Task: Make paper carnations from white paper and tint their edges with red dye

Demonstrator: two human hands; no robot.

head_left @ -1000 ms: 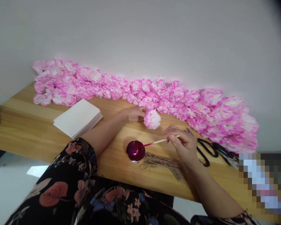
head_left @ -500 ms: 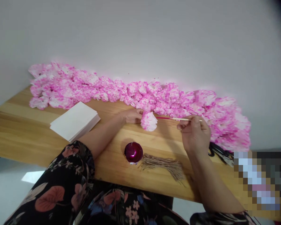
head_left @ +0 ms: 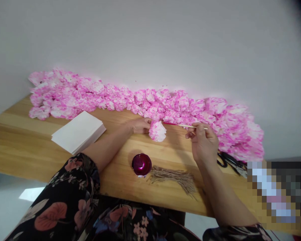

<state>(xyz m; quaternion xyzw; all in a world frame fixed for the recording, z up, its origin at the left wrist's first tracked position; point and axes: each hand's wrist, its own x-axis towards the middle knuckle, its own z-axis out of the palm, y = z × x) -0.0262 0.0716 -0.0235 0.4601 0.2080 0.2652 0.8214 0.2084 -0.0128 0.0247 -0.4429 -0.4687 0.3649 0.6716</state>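
Note:
My left hand is closed on a pink-and-white paper flower, holding it above the table with its petals turned to the right. My right hand pinches the pale handle of a thin paintbrush. The brush's magenta end lies at the upper right edge of the flower; whether it touches the petals I cannot tell. Nearer my body stands a small bowl of dark magenta liquid. A bundle of thin brown twigs lies just right of the bowl.
Along the wall, a long heap of pink-and-white flowers covers the back of the wooden table. A stack of white paper lies beside my left forearm. Black-handled scissors rest at the right, near a blurred-out patch.
The brush tip has shifted slightly up and left along the flower's edge, my right hand moving with it. The whole view has also drifted a little.

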